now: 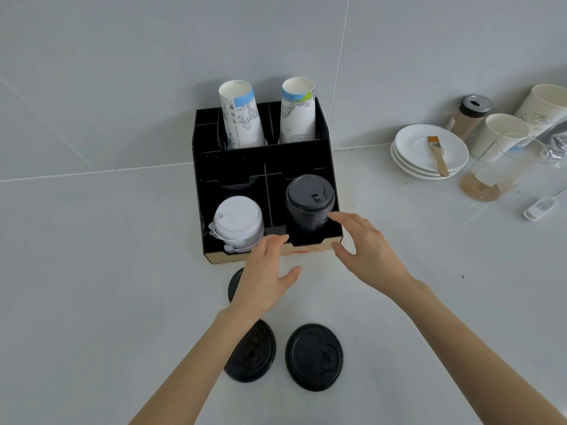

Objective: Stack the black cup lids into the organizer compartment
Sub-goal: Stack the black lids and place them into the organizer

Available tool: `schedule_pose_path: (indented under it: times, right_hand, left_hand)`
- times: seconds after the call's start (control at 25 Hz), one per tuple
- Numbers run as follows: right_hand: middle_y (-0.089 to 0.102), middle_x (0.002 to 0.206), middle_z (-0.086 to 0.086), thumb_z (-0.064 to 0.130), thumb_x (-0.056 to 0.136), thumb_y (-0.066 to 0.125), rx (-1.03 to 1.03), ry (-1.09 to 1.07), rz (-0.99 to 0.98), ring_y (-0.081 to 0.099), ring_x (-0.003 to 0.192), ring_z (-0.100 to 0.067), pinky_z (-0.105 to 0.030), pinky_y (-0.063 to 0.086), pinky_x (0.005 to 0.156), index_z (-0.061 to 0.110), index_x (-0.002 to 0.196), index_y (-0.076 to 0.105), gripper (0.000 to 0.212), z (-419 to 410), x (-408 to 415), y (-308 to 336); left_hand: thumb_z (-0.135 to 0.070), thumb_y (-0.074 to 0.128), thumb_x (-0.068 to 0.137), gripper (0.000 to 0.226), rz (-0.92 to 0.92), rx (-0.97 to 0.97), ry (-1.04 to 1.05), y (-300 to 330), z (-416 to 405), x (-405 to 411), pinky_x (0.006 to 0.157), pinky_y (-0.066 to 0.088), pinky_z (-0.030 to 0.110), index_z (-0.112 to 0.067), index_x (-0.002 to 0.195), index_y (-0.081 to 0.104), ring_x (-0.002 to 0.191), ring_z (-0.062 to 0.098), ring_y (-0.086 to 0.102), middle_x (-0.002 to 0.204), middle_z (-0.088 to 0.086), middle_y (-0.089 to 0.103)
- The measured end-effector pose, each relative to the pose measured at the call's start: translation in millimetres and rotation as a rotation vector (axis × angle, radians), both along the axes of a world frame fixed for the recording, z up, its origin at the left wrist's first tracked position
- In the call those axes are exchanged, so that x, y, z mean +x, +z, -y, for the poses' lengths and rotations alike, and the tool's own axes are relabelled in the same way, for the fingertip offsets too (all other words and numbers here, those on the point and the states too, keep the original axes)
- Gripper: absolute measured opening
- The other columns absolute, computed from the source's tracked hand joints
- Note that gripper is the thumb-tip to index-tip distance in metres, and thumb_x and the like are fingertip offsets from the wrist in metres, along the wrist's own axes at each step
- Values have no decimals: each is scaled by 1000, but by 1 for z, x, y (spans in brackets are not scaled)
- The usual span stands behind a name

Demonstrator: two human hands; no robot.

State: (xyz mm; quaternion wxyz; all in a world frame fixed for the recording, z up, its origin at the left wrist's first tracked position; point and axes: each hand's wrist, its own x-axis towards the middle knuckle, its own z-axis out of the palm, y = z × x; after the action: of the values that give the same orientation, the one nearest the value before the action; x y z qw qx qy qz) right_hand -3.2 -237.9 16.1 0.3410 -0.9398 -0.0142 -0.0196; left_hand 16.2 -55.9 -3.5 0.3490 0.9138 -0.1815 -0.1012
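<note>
While both hands hang empty over the counter, going left to right: the white lid stack (pixel 238 223) fills the organizer's front-left compartment. The left hand (pixel 266 273) is spread, fingers loose, pinching nothing, and partly covers a loose black lid (pixel 235 283) just in front of the organizer (pixel 325 133). Its forearm crosses a second loose lid (pixel 256 360). A third lid (pixel 314 357) lies flat and fully clear just beside that one. The black lid stack (pixel 310 204) stands tall in the front-right compartment. The right hand (pixel 365 250) is also open and holds nothing; its fingertips (pixel 333 215) are at the stack's side, contact unclear.

Handling guess: thin moulded plastic, very light, slightly flexible, smooth and a bit slippery, not fragile. They lie flat, so pinch each at the raised rim edge, thumb opposite fingers. Lower each centred on the stack, since a tall stack probably tips easily.
</note>
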Motion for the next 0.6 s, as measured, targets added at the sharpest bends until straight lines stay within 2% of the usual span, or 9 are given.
schedule_pose_path:
  times: [0.16,0.36,0.6]
  right_hand:
    - [45,137,1,12,86,51,7,30,-73,38,126,-18,-22,29,97,19,131,36,47,-9,-32,-15]
    - [40,140,1,8,85,50,0,100,-178,35,130,-17,-21,27,103,19,133,33,51,-15,-66,-33]
    - [27,149,3,4,83,45,-31,215,-354,27,136,-15,-28,23,113,24,137,25,60,-20,-100,-48]
  left_hand:
    - [-27,56,85,53,-93,9,-42,-4,-12,-29,104,27,26,-18,132,33,127,17,34,139,3,36]
    - [-43,56,82,63,-90,245,-102,-13,-21,-60,107,26,35,-24,134,28,128,17,32,142,-2,34]
    - [-47,57,79,71,-178,353,-192,-26,-20,-93,109,22,36,-25,136,22,133,18,26,144,-2,28]
